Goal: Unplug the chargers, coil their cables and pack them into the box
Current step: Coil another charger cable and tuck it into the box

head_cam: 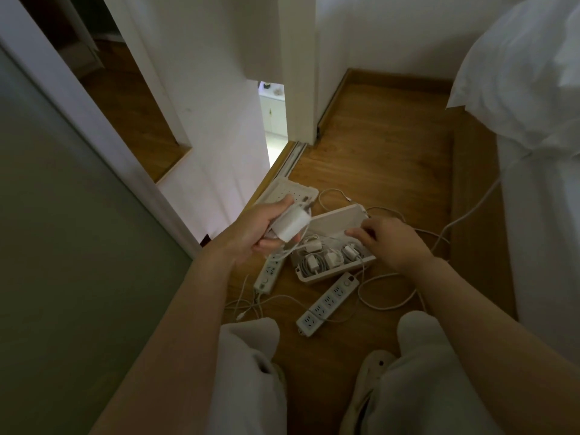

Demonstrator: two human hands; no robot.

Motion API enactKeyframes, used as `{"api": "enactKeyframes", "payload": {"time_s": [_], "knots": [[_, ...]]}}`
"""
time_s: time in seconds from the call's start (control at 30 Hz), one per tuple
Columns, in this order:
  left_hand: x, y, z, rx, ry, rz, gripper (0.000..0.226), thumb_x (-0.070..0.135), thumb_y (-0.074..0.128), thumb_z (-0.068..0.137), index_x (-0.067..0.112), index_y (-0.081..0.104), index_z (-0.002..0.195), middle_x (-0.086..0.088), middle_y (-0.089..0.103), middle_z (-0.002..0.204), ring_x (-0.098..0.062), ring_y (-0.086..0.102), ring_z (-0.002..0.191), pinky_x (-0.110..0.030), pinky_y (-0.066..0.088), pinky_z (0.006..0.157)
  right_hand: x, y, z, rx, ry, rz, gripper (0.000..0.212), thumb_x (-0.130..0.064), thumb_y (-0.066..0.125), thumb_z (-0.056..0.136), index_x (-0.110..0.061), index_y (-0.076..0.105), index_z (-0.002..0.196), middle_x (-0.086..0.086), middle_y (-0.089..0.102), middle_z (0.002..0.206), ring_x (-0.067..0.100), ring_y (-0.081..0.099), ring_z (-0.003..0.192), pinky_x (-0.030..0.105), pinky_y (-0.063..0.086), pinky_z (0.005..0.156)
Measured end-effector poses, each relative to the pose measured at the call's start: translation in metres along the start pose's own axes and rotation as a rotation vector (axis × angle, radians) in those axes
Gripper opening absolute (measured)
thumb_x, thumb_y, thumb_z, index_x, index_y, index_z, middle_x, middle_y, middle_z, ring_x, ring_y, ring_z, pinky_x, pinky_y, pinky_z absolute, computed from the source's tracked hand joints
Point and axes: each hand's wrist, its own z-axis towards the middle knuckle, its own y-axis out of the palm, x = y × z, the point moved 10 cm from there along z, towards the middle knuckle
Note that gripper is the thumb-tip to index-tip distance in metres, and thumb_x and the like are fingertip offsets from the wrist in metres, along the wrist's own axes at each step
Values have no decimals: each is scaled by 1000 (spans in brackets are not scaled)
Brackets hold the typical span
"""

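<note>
The left hand (259,229) grips a white square plastic charger (291,223). The right hand (387,241) hovers, fingers curled, over the white rectangular plastic box (310,279); I cannot tell its grasp.

chargers (326,257) in box (334,274), power strip (328,301) in front

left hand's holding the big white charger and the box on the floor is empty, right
No, the box is not empty: the head view shows several chargers with coiled cables already in it. The left hand does hold the big white charger.
</note>
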Motion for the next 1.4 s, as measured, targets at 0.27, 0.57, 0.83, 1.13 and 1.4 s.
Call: {"api": "enactKeyframes", "payload": {"time_s": [0.27, 0.57, 0.83, 1.13, 1.4], "knots": [[-17, -9, 8, 113, -72, 363, 27, 38, 43, 98, 19, 58, 108, -1, 59, 96, -10, 63, 79, -23, 52, 73, -55, -63, -22, 501, -178, -192, 45, -52, 51, 88, -17, 62, 61, -7, 51, 47, 9, 42, 38, 12, 13, 41], [-18, -13, 23, 262, 18, 664, 38, 40, 28, 102, 9, 47, 111, -11, 55, 100, -25, 55, 88, -38, 47, 75, -81, -54, -39, 441, -227, 24, 31, -30, 50, 93, -17, 67, 71, -9, 53, 51, 7, 46, 39, 10, 22, 39], [1, -6, 25, 344, 185, 703, 27, 35, 32, 102, 12, 44, 108, -11, 57, 102, -28, 57, 94, -45, 48, 80, -62, -59, -35, 456, -62, 287, 26, -24, 46, 97, -15, 70, 90, -15, 45, 48, 3, 38, 37, 17, 36, 41], [-3, -18, 26, 532, 69, 243, 26, 37, 25, 103, 15, 39, 110, -1, 53, 91, -15, 57, 75, -23, 52, 57, -105, -11, -42, 153, -313, 226, 22, -21, 39, 100, -17, 61, 100, -15, 45, 61, -2, 42, 48, 13, 29, 49], [-10, 8, 24, 285, 23, -788, 31, 32, 34, 102, 8, 53, 107, -11, 57, 79, -13, 51, 51, -29, 47, 61, -103, 37, -38, -207, -300, 340, 30, -26, 32, 101, -26, 52, 124, -12, 50, 67, 4, 51, 58, 17, 38, 54]]}}
